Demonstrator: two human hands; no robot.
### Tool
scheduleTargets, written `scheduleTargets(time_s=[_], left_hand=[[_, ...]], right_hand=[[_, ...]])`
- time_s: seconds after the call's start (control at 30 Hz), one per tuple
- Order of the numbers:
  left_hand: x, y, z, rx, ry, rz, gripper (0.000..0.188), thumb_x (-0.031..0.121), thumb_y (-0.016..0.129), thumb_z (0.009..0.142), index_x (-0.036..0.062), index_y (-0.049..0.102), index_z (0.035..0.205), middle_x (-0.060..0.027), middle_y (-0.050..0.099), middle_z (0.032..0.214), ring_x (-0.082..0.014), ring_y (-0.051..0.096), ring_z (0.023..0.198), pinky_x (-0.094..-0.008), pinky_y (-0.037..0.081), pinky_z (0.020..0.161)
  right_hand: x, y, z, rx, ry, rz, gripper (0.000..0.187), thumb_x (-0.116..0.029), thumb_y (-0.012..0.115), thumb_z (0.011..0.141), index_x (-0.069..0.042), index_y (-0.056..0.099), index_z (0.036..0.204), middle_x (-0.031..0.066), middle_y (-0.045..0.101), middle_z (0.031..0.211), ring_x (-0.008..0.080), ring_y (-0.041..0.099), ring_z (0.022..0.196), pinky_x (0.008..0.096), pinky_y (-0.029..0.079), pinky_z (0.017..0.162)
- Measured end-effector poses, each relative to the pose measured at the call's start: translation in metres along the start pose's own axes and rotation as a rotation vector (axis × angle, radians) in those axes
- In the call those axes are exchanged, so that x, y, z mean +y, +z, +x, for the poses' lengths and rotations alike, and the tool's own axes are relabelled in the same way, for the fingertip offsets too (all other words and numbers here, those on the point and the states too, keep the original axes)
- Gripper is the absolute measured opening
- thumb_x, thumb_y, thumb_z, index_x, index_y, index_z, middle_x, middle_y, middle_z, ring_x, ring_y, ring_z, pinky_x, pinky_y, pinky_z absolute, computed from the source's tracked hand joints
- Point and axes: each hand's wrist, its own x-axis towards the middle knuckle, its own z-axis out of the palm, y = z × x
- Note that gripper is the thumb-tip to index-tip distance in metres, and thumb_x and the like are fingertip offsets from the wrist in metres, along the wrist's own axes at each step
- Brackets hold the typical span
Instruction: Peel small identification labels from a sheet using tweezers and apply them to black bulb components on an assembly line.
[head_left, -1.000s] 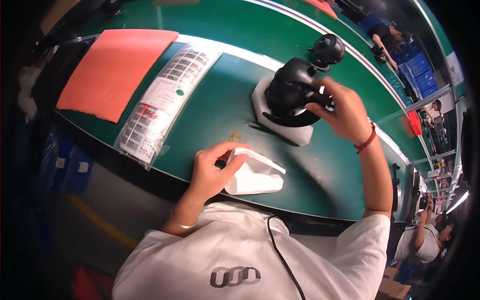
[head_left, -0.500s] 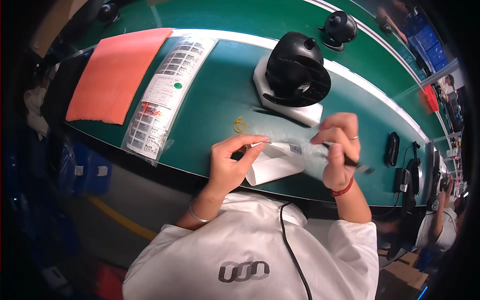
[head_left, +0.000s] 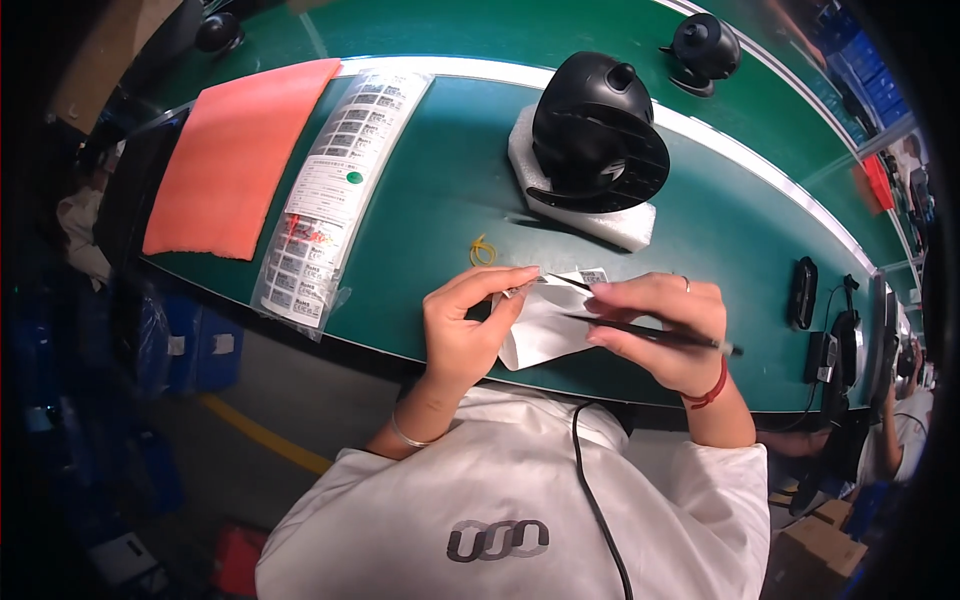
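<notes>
My left hand [head_left: 462, 330] pinches the upper left edge of a white label sheet [head_left: 540, 335], which curls down near the table's front edge. Small printed labels show along the sheet's top edge. In my right hand [head_left: 685, 305] is a pair of black tweezers [head_left: 632, 328], gripped between thumb and fingers. Its two tips stand apart and point left over the sheet, the upper one close to my left fingertips. Whether a tip touches a label is too small to tell. Just beyond my left hand lies a yellow rubber band [head_left: 482, 250].
A black rounded device [head_left: 595, 130] rests on white foam [head_left: 630, 228] at the back. To the left are a bagged label strip [head_left: 335, 190] and an orange foam sheet [head_left: 230, 160]. A black case [head_left: 803, 292] and a cabled adapter [head_left: 822, 355] lie right.
My right hand has come left and down to the sheet, and the tweezers' tips now point over it. My left hand keeps its pinch. The view has shifted slightly.
</notes>
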Motion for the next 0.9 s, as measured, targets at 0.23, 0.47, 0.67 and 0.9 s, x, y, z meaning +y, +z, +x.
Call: scheduleTargets(time_s=[0.23, 0.47, 0.67, 0.9], left_hand=[[0.003, 0.005, 0.003, 0.005, 0.147, 0.134, 0.025, -0.013, 0.066, 0.078, -0.0016, 0.072, 0.099, -0.0134, 0.071, 0.092, -0.0149, 0.065, 0.081, -0.0237, 0.051, 0.071], [0.011, 0.006, 0.006, -0.014, 0.160, 0.189, 0.024, -0.012, 0.069, 0.075, -0.0022, 0.072, 0.096, -0.0134, 0.072, 0.093, -0.0165, 0.066, 0.083, -0.0246, 0.051, 0.073], [0.010, 0.002, 0.001, 0.017, 0.059, 0.085, 0.017, -0.007, 0.075, 0.071, -0.0030, 0.072, 0.088, -0.0128, 0.072, 0.089, -0.0172, 0.068, 0.082, -0.0249, 0.052, 0.072], [0.006, -0.001, -0.001, -0.041, 0.164, 0.160, 0.017, -0.007, 0.076, 0.071, -0.0025, 0.072, 0.086, -0.0120, 0.072, 0.084, -0.0175, 0.068, 0.076, -0.0254, 0.053, 0.068]], right_hand=[[0.008, 0.013, 0.002, 0.093, -0.212, -0.243, 0.021, -0.002, 0.079, 0.070, -0.005, 0.072, 0.089, 0.0078, 0.069, 0.086, 0.0204, 0.068, 0.074, 0.0286, 0.055, 0.062], [0.009, 0.010, 0.000, 0.060, -0.198, -0.231, 0.018, -0.003, 0.078, 0.071, -0.004, 0.072, 0.087, 0.0082, 0.070, 0.084, 0.0211, 0.069, 0.072, 0.0279, 0.054, 0.061], [0.008, 0.007, -0.002, 0.043, -0.076, -0.086, 0.013, 0.001, 0.075, 0.074, -0.001, 0.072, 0.087, 0.0108, 0.071, 0.085, 0.0219, 0.068, 0.071, 0.0282, 0.054, 0.063], [0.014, 0.004, 0.001, 0.035, 0.044, 0.042, 0.008, -0.001, 0.072, 0.077, 0.001, 0.073, 0.085, 0.0107, 0.071, 0.081, 0.0191, 0.066, 0.068, 0.0263, 0.052, 0.062]])
